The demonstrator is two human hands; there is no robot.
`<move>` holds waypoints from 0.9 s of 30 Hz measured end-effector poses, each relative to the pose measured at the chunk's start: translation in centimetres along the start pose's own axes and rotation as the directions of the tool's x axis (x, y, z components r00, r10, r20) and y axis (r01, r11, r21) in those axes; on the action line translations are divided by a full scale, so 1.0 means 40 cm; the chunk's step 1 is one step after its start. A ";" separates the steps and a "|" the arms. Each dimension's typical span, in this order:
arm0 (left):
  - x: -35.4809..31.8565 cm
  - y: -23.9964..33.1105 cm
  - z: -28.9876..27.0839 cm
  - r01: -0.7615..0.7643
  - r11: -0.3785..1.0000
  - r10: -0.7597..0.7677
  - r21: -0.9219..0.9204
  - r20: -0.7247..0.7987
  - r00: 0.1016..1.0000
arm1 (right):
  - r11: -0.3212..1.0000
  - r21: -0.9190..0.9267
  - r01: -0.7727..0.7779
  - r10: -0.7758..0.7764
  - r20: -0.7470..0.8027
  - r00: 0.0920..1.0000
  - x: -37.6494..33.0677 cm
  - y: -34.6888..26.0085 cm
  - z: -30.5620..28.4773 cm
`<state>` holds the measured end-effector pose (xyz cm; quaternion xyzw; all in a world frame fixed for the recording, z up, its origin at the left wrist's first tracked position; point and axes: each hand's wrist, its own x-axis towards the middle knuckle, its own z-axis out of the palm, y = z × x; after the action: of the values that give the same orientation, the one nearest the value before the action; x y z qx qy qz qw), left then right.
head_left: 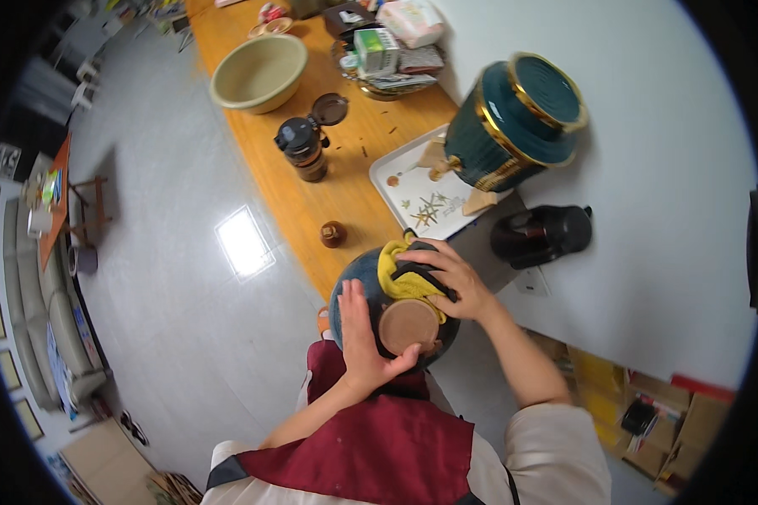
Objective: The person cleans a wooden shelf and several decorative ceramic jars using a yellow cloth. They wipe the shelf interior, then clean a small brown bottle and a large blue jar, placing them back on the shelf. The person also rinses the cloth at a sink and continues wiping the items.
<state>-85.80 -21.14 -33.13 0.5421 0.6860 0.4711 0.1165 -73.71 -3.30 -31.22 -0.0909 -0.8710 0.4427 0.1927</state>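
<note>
A round, dark blue-green pot (360,273) is just in front of my body, by the table's near end. A flat, reddish-brown unglazed disc (407,326) faces up on it; I cannot tell whether this is its base or a lid. My left hand (365,341) lies spread over the pot's left side, fingers stretched, thumb tip against the disc's near edge. On the pot's far right side, my right hand (459,278) grips a bunched yellow and dark grey cloth (396,282) and presses it to the surface.
On the wooden table (265,202) stand a small brown bottle (333,234), a coffee maker-like jug (303,150) and a beige basin (261,73). A white tray (387,172) lies beside a green-and-gold ceramic dispenser (514,122). A black kettle (537,236) stands to the right.
</note>
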 end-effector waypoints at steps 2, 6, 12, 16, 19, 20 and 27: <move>-0.002 0.002 0.011 -0.014 1.000 0.015 0.021 -0.066 0.998 | 0.995 0.066 0.077 -0.088 0.186 0.979 0.075 0.041 -0.010; -0.014 -0.003 0.044 -0.018 0.996 0.030 0.082 -0.147 0.989 | 0.983 0.128 0.131 -0.173 0.423 0.889 0.212 0.090 0.041; 0.006 0.012 0.035 0.009 0.969 0.021 0.248 -0.118 0.993 | 0.812 0.110 -0.573 0.310 0.751 0.583 0.334 0.184 0.096; 0.012 0.009 0.039 0.023 0.976 0.007 0.218 -0.135 0.991 | 0.567 0.261 -0.781 0.448 0.698 0.558 0.262 0.321 0.129; 0.014 0.006 0.045 0.038 0.981 -0.013 0.191 -0.135 0.991 | 0.312 0.327 -0.892 0.629 0.632 0.452 0.167 0.351 0.117; 0.014 0.006 0.044 0.048 0.982 -0.026 0.185 -0.117 0.993 | 0.194 0.364 -0.911 0.683 0.617 0.392 0.124 0.350 0.111; 0.023 0.018 0.041 0.072 0.989 -0.067 0.129 -0.039 0.997 | -0.084 0.875 -0.476 0.840 0.319 0.439 -0.240 0.359 0.202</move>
<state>-84.60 -19.53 -33.09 0.5162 0.7357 0.4301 0.0853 -68.53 -3.90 -49.55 -0.4678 -0.2544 0.8405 0.0999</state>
